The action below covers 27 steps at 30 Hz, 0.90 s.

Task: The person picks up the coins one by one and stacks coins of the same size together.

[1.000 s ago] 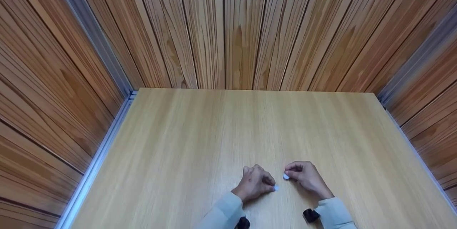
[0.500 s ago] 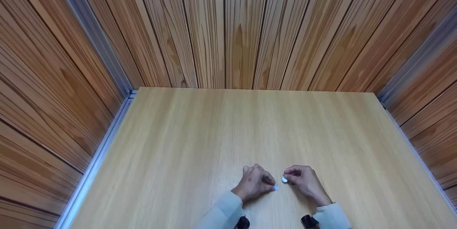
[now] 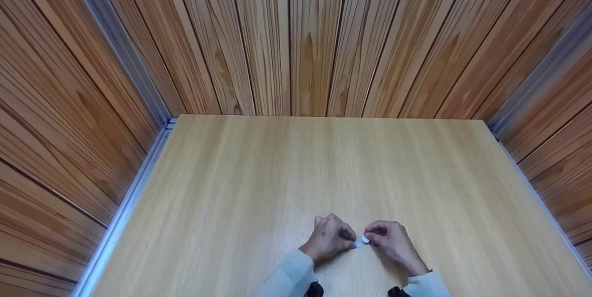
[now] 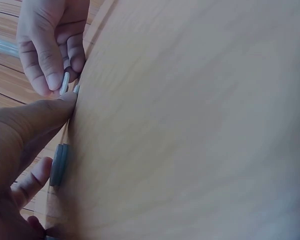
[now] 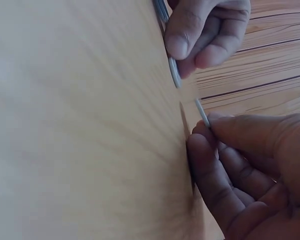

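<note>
In the head view my left hand (image 3: 326, 238) is low over the table, its fingertips at a small pale disc (image 3: 357, 244). The left wrist view has its thumb tip right at that disc's edge, which is close against the tabletop. My right hand (image 3: 394, 242) pinches a small white disc (image 3: 365, 239) between thumb and fingers. In the right wrist view this thin white disc (image 5: 202, 112) is tilted, its edge pointing toward the left hand's disc (image 5: 175, 72), with a small gap between. Two dark grey-green discs (image 4: 59, 165) stand face to face near the left hand's lower fingers.
A light wood table (image 3: 296, 163) spreads out before me. Wood-plank walls (image 3: 314, 38) rise behind it and at both sides, with a metal rail (image 3: 125, 204) along the left edge. Dark wrist devices (image 3: 315, 289) show at both pale sleeves (image 3: 289, 276).
My right hand has moved toward me and slightly left, bringing its white disc close beside the left hand's disc. The left hand has stayed in place.
</note>
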### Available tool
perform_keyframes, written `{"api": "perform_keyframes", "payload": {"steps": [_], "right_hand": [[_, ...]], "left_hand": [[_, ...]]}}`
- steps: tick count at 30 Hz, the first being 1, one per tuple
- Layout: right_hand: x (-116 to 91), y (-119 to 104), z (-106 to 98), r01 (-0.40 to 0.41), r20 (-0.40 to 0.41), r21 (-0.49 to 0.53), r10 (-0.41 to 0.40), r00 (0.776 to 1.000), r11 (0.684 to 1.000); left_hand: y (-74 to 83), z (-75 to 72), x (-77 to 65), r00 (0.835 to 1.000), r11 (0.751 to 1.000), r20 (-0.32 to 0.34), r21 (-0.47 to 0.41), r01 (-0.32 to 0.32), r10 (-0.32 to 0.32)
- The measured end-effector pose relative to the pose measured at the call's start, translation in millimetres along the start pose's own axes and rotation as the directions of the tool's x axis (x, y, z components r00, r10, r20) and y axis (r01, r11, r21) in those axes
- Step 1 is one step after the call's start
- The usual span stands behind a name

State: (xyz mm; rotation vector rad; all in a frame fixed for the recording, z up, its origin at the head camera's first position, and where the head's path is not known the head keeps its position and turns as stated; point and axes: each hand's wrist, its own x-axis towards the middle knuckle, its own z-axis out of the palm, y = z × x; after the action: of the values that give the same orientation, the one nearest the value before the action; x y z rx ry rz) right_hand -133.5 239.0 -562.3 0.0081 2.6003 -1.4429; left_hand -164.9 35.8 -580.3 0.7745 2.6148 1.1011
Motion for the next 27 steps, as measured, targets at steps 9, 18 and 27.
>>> {"api": "perform_keyframes", "payload": {"steps": [9,18,27], "right_hand": [[-6,-3,8,0.054,-0.012,-0.024,-0.054,0.998,0.998],[-9,-5,15,0.065,-0.052,-0.061,-0.068,0.996,0.996],[-9,-5,18,0.094,-0.072,-0.089,-0.101,0.992,0.992]], "left_hand": [[-1.2,1.2,-3.2,0.998,0.999,-0.042,0.021,-0.047,0.048],[-2.1,1.2,-2.9,0.999,1.000,-0.023,0.006,-0.026,0.026],[0.6,0.8,-1.9,1.000,1.000,-0.021,0.009,-0.019,0.019]]}}
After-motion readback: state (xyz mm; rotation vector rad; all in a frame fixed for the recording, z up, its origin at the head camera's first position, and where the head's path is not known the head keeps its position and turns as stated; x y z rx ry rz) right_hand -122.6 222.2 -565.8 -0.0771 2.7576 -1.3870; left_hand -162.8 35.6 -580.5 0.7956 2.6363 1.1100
